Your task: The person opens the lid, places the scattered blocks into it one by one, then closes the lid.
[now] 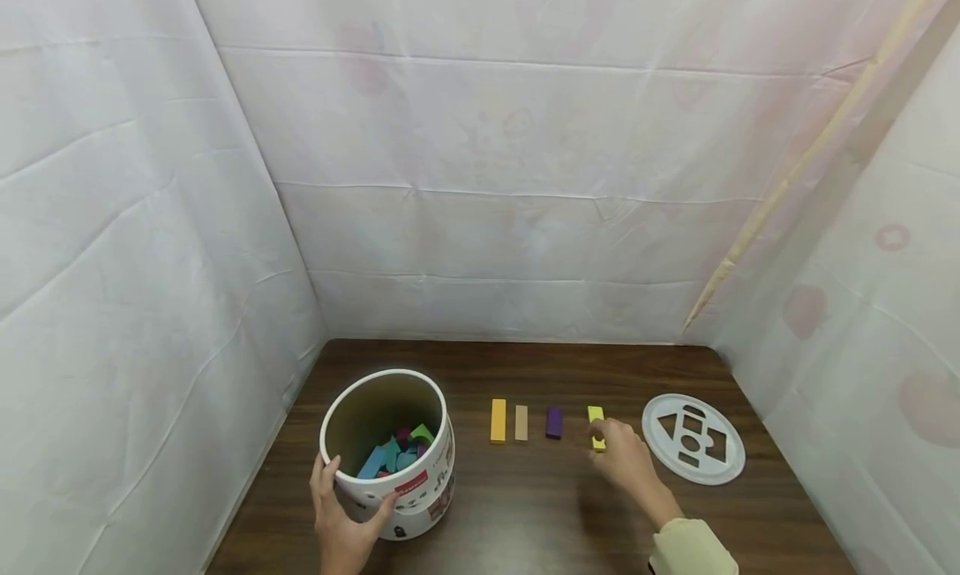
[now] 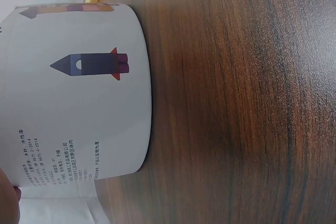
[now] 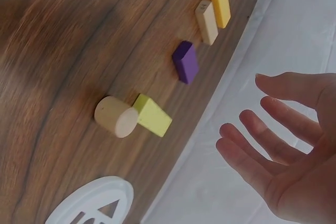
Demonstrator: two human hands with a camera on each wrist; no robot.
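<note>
My left hand (image 1: 345, 521) holds a white bucket (image 1: 442, 483) at its near side, fingers at the rim and thumb against the printed wall. Inside lie several coloured blocks (image 1: 393, 454). In the left wrist view, a printed rocket shows on the bucket wall (image 2: 79, 108). My right hand (image 1: 622, 458) is over a yellow-green block (image 1: 596, 412), partly covering it from above. In the right wrist view the right hand (image 3: 289, 156) has spread fingers and nothing in its grasp. A plain wooden cylinder (image 3: 116, 116) stands beside the yellow-green block (image 3: 152, 115); the hand hides it in the head view.
Left of the right hand, a purple block (image 1: 553, 422), a plain wooden block (image 1: 521, 422) and an orange-yellow block (image 1: 498, 421) lie in a row. A white lid with shaped holes (image 1: 655, 429) lies at the right. White sheets (image 1: 480, 225) enclose the table's back and sides.
</note>
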